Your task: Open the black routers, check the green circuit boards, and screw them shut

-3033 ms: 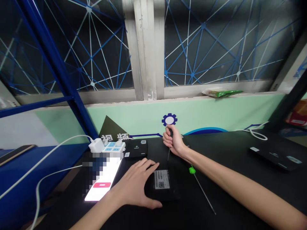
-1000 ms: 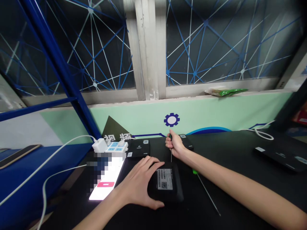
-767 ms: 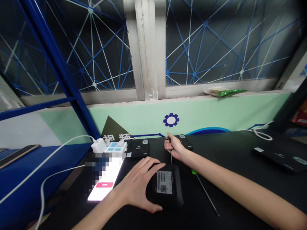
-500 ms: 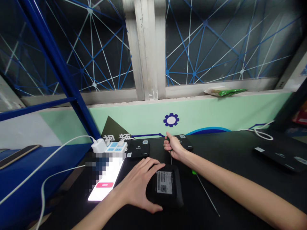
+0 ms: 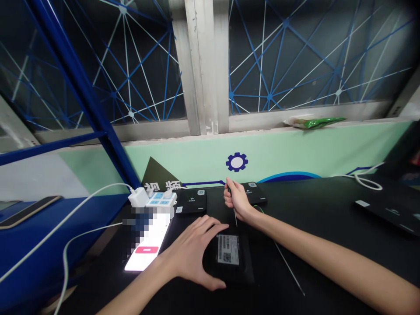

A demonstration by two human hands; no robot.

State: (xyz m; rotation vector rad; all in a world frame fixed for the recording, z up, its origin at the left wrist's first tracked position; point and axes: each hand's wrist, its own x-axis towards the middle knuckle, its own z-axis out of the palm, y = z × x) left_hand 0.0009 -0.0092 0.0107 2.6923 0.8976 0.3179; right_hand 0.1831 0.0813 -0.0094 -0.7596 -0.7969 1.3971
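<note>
My left hand point(image 5: 193, 249) grips the near-left side of a black set-top box point(image 5: 243, 262), thumb at its near edge and fingers at its far edge. A white label with barcodes faces up on the box. My right hand point(image 5: 236, 199) is closed in a fist around a screwdriver point(image 5: 235, 218). Its thin metal shaft points down, the tip close to the box's far edge; the handle is mostly hidden in the fist. A second long thin metal shaft point(image 5: 288, 267) lies on the table, partly behind my right forearm.
Similar black boxes lie behind my left hand point(image 5: 192, 202), behind my right hand point(image 5: 257, 192) and at far right point(image 5: 390, 214). A lit phone point(image 5: 147, 245) lies left, beside a power strip point(image 5: 161, 199) with a white charger and cables point(image 5: 65, 258). A wall with windows stands behind.
The view has shifted slightly. The box sits a little flatter. The green part beside my right forearm shows less now. Both hands keep their holds.
</note>
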